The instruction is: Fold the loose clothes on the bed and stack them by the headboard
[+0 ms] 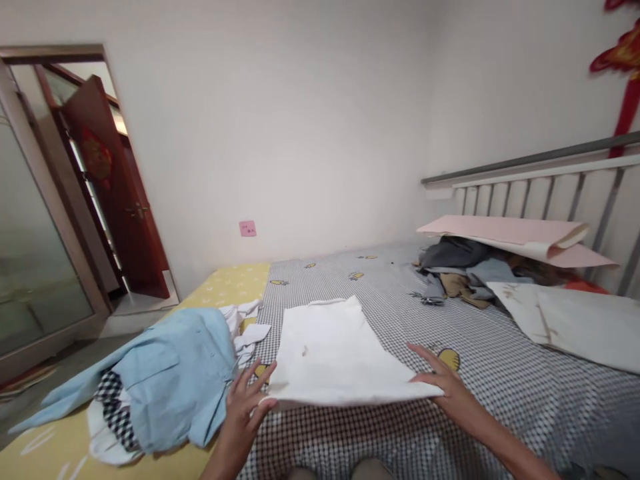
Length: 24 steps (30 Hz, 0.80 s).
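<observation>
A white garment (330,353) is spread on the checked bedsheet in front of me, narrower at its far end and wide along the near edge. It bears a small dark mark left of its middle. My left hand (246,400) pinches the near left corner between thumb and fingers, the other fingers spread. At the near right corner, my right hand (443,380) grips the cloth with its thumb and fingers. The near edge is drawn straight between both hands and appears slightly raised off the sheet.
Left of the garment lies a heap with a light blue shirt (175,373) and white pieces (250,337). The bed has a checked sheet (400,320) and a yellow cover (235,280). Rightward are piled clothes (465,267), pink sheets (510,230), a white bag-like item (575,320) and a radiator (560,193).
</observation>
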### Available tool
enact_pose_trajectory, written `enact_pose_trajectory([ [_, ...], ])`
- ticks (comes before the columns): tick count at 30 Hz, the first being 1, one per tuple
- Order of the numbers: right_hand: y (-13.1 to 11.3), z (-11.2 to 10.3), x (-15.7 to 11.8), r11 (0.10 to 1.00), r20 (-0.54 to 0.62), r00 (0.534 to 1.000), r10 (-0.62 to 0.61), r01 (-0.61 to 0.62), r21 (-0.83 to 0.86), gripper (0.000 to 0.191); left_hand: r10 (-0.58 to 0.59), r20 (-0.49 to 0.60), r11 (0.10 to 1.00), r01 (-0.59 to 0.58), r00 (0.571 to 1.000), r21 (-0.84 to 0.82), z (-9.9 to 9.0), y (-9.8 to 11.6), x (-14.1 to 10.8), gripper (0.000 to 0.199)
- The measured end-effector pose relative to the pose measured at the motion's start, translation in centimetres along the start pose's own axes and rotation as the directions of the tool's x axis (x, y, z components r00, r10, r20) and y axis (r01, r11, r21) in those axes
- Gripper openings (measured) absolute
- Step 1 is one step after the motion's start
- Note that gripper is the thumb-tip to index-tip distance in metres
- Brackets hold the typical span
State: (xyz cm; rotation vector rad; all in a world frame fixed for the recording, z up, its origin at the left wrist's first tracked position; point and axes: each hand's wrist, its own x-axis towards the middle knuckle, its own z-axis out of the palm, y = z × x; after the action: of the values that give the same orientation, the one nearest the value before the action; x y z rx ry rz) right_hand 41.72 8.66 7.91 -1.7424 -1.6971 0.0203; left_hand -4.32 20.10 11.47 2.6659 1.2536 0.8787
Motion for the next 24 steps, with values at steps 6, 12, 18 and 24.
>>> enact_pose_trajectory([
  [6, -4.5, -5.6, -4.7, 0.898, 0.257, 0.966, -0.03, -0.087, 0.432, 0.042, 0.053, 0.246, 0.954, 0.024, 0.968, -0.298, -6.6, 3.0, -5.1, 0.036],
  [12, -7.4, -5.5, -0.6, 0.761, 0.228, 0.945, 0.234, -0.324, 0.562, 0.031, -0.375, 0.309, 0.652, 0.486, 0.874, -0.582, -6.7, 5.3, 0.1, 0.061],
  [18, -5.2, -0.5, 10.3, 0.603, 0.316, 0.886, 0.34, -0.464, 0.649, 0.028, -0.435, 0.627, -0.034, 0.685, 0.646, -0.728, -1.5, 0.8, 11.4, 0.032],
  [24, 0.4, 6.7, 19.2, 0.446, 0.517, 0.775, 0.362, -0.631, 0.634, 0.042, -0.48, 0.702, -0.132, 0.748, 0.525, -0.65, 5.4, -5.4, 19.9, 0.036],
])
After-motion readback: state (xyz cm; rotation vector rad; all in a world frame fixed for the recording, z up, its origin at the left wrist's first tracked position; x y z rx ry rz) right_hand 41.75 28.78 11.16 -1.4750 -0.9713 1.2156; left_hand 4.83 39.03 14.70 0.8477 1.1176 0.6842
